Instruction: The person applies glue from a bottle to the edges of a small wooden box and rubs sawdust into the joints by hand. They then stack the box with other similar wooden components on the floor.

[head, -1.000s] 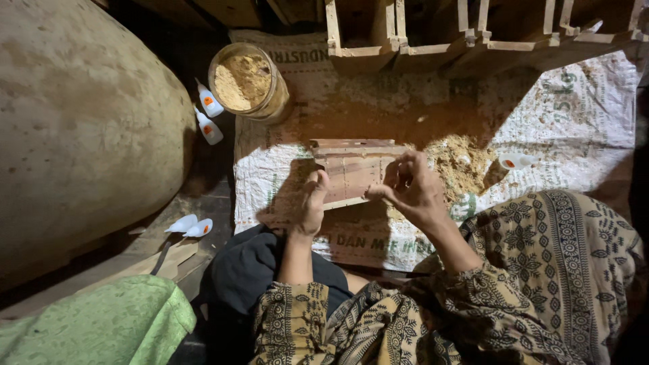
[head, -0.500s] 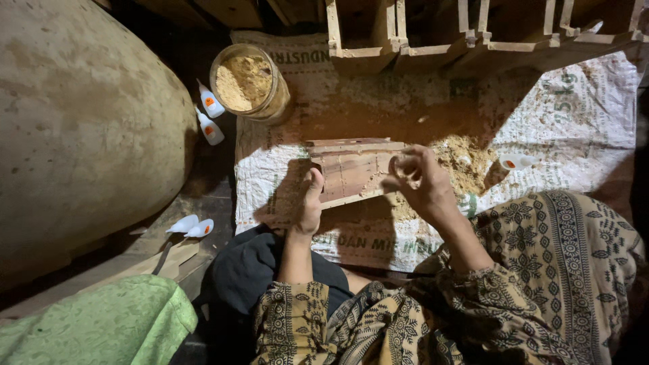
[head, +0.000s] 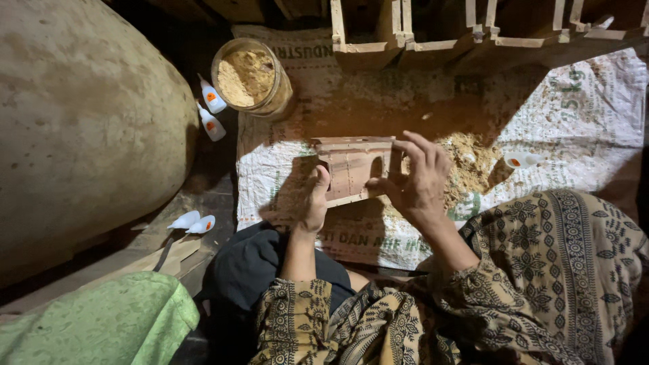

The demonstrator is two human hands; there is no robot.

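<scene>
The person holds a small wooden box frame (head: 353,169) above the woven sack (head: 581,135), left hand (head: 312,206) clasping its lower left corner and right hand (head: 419,179) pinching its right end. It looks like a sawdust-filling step, with the sawdust pile (head: 466,159) just beside. Any next touch would call for a steady left-hand grasp.

Wooden piece (head: 353,169): sat between my left hand (head: 312,206) and right hand (head: 418,179), above the sack (head: 581,115).
Sawdust heap (head: 466,165): lay on the sack, behind my right hand.
Jar (head: 249,78): stood at the sack's far left corner.
Glue bottles (head: 211,111): lay left of the jar.
Wooden frames (head: 473,34): stood along the sack's far edge.
</scene>
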